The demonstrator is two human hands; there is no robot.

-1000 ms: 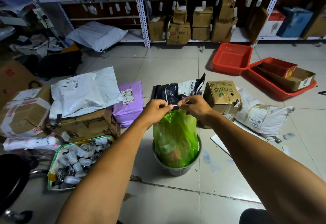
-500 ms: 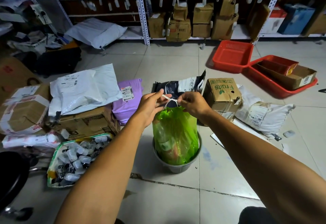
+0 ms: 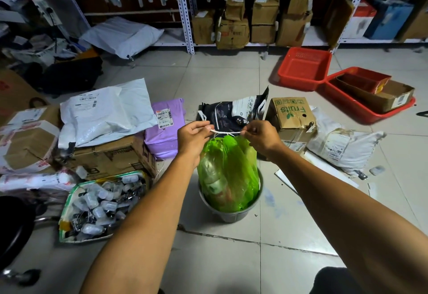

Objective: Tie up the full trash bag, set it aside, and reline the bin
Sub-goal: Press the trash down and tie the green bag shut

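Left hand: the left hand (image 3: pixel 193 135) is closed, fingers pinched on one end of the white drawstring (image 3: pixel 226 133).
Right hand: the right hand (image 3: pixel 260 137) is closed too, pinching the other end; the drawstring runs taut between the two hands.
Bag: the green bag (image 3: pixel 228 173) hangs just below the hands, its mouth gathered under the drawstring, its lower part sitting in the bin.
Bin: the grey bin (image 3: pixel 228 215) stands on the floor (image 3: pixel 217 256) below the hands.
Beyond the hands: a dark pouch (image 3: pixel 234 114) and a Fruits box (image 3: pixel 293 114).
Left of the left hand: a purple parcel (image 3: pixel 165 129).
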